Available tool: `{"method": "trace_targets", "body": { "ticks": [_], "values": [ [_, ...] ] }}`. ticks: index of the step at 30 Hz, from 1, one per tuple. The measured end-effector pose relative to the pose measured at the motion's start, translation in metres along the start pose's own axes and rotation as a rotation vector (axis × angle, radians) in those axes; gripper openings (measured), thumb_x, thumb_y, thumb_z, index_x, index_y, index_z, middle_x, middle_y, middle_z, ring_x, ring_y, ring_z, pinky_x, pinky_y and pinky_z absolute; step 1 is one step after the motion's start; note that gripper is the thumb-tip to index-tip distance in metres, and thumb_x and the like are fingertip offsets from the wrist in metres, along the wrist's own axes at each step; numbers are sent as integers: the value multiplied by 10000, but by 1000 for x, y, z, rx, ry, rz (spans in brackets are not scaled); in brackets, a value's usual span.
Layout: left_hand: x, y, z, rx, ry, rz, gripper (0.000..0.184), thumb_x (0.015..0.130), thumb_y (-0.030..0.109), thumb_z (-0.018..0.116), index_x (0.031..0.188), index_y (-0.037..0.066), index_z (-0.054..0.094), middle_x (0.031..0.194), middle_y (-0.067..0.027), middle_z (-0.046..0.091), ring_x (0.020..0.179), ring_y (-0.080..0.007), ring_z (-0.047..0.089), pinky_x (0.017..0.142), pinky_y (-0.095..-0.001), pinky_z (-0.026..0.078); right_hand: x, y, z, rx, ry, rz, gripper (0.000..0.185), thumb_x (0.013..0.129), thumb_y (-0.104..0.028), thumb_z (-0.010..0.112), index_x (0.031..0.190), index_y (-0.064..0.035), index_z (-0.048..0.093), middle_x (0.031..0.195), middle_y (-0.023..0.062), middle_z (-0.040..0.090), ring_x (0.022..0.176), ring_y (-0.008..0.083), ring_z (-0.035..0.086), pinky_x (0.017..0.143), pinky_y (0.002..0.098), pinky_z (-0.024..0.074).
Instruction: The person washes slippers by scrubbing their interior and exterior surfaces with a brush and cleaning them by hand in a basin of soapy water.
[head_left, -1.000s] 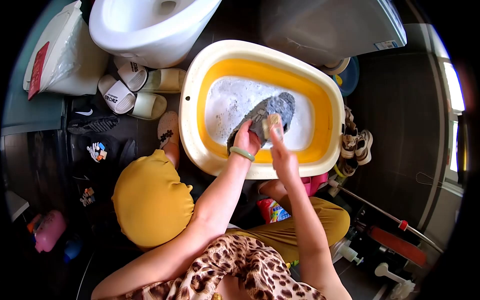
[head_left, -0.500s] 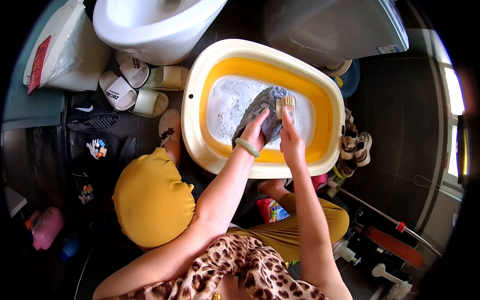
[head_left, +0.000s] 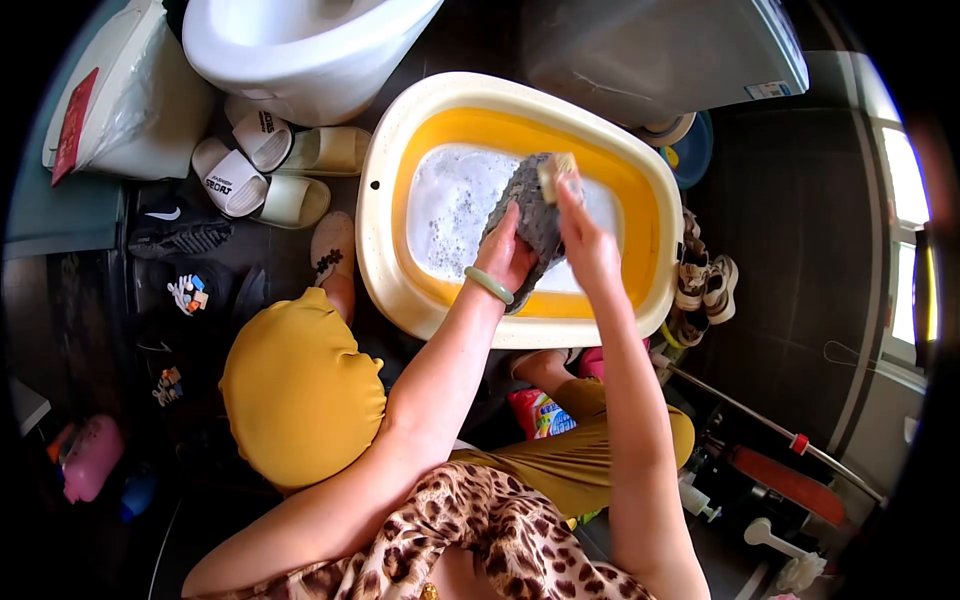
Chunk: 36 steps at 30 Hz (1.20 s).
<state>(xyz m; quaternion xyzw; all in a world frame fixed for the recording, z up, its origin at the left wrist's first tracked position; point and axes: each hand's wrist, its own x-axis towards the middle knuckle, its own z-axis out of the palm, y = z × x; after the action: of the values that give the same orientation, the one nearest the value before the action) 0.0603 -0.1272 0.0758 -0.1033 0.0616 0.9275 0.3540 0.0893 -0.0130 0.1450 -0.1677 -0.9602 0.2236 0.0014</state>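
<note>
A wet grey item (head_left: 528,190), like a shoe in outline, is held tilted over the yellow-and-cream basin (head_left: 390,290). My left hand (head_left: 508,260), with a pale green bangle at the wrist, is closed around its lower part. My right hand (head_left: 592,245) grips a scrubbing brush (head_left: 556,175) with pale bristles, pressed against the item's upper right side. Motion smears the brush and hides part of its handle under my fingers. White suds and water (head_left: 450,205) fill the bottom of the basin.
A toilet (head_left: 300,75) and a grey bin-like container (head_left: 660,60) stand beyond the basin. Slippers (head_left: 230,180) lie at the left, sneakers (head_left: 718,288) at the right. A metal pole (head_left: 735,405) and a colourful packet (head_left: 542,413) are near my legs.
The grey item has turned more upright in my left hand. My right hand has moved the brush slightly up and left across it. The view has shifted a little.
</note>
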Motion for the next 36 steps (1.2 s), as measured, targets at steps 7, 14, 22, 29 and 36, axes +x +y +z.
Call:
{"method": "trace_targets", "body": {
  "ticks": [7, 14, 22, 29, 36],
  "values": [
    [-1, -1, -8, 119, 70, -31, 488, 916, 393, 500, 1250, 39, 467, 1165, -94, 579, 1068, -202, 550, 963, -356, 410, -33, 1, 17, 308, -27, 15, 427, 879, -48, 517, 1290, -163, 512, 692, 18, 517, 508, 80, 385, 476, 259, 393],
    [3, -9, -26, -98, 220, -73, 423, 948, 370, 422, 1200, 40, 501, 1102, -119, 602, 1023, -220, 577, 943, -368, 437, -85, 3, 13, 42, -114, -35, 417, 855, -36, 551, 1251, -166, 543, 936, 216, 637, 863, 215, 662, 717, 322, 499],
    [3, 4, -16, -117, 335, 1, 434, 974, 355, 339, 1178, 15, 518, 1152, -135, 585, 1068, -251, 561, 967, -401, 430, -17, -12, 11, 187, -157, 215, 398, 894, -118, 519, 1280, -215, 506, 770, 219, 576, 644, 193, 586, 633, 318, 469],
    [13, 7, -34, -210, 354, 37, 448, 978, 386, 312, 1167, 39, 523, 1112, -126, 601, 1007, -249, 585, 921, -410, 461, -111, 5, 25, 206, -57, -142, 437, 859, -75, 564, 1269, -219, 526, 728, 250, 574, 642, 313, 633, 575, 351, 479],
    [9, 7, -10, -307, 338, 20, 419, 980, 339, 332, 1174, 8, 499, 1132, -155, 578, 1029, -266, 571, 943, -404, 447, 14, -6, 18, 448, -60, 97, 422, 908, -100, 504, 1309, -230, 487, 647, 22, 501, 511, 109, 453, 474, 268, 387]
  ]
}}
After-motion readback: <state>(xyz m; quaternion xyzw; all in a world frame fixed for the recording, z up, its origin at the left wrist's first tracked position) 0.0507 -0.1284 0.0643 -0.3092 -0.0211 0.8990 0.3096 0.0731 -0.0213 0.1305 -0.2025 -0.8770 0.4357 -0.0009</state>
